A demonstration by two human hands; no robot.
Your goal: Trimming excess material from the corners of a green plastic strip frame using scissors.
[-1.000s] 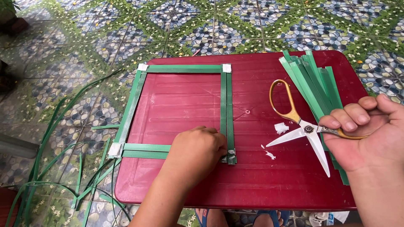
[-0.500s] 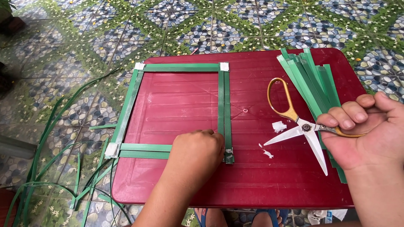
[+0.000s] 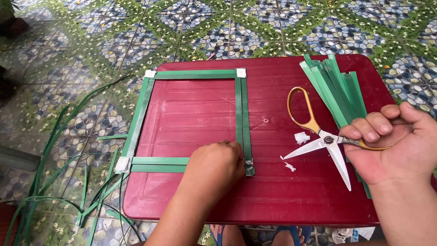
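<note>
A square frame of flat green strips [image 3: 195, 74], taped white at its corners, lies on a dark red plastic table [image 3: 273, 200]. My left hand [image 3: 214, 169] presses down on the frame's near right corner, fingers curled over the strips. My right hand [image 3: 393, 146] grips one yellow handle of a pair of scissors [image 3: 318, 134], whose blades are spread apart and rest on the table, pointing toward me and to the left.
A bundle of cut green strips [image 3: 337, 89] lies fanned at the table's far right. Small white tape scraps [image 3: 301, 137] sit near the blades. Long loose green strips [image 3: 59, 177] trail on the patterned tile floor at left. Sandalled feet show under the near edge.
My left hand has shifted slightly on the frame's near right corner. The right hand and the scissors have barely moved.
</note>
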